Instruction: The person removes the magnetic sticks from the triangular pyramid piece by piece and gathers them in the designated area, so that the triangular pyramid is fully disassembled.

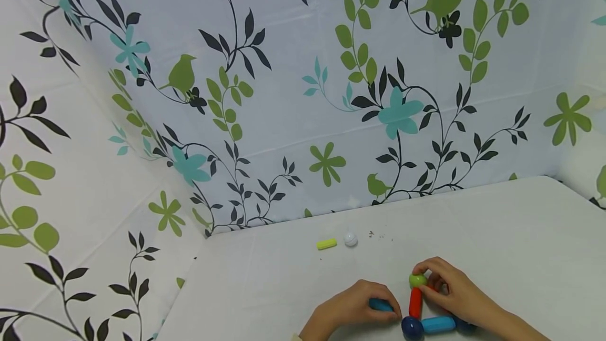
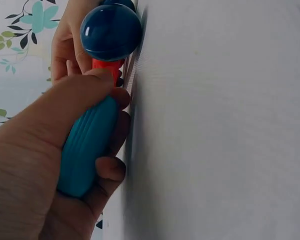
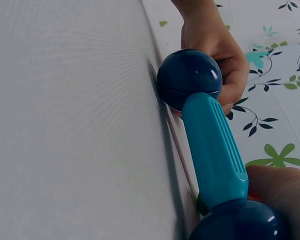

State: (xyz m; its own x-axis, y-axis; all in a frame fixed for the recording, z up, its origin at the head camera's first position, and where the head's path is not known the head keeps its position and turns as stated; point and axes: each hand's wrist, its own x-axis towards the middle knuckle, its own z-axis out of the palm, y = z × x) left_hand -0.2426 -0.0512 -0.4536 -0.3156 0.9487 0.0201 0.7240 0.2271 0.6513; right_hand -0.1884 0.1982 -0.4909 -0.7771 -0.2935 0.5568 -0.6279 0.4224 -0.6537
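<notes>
My left hand (image 1: pixel 355 301) grips a ridged blue rod (image 1: pixel 380 304), which shows teal (image 2: pixel 87 150) in the left wrist view. Just to its right, on the table, lies a joined set of toy rods and balls. A dark blue ball (image 1: pixel 413 328) forms its corner, with a red rod (image 1: pixel 415 303) running away from it to a green ball (image 1: pixel 417 280). Another blue rod (image 1: pixel 438 324) links the corner to a second dark blue ball (image 1: pixel 465 326), partly hidden by my right wrist. Between thumb and index finger, my right hand (image 1: pixel 456 291) pinches the green ball.
Farther back on the white table (image 1: pixel 265 272) lie a short yellow-green rod (image 1: pixel 326 244) and a white ball (image 1: pixel 351 239). A cloth patterned with leaves and birds (image 1: pixel 284 120) hangs behind the table's back edge.
</notes>
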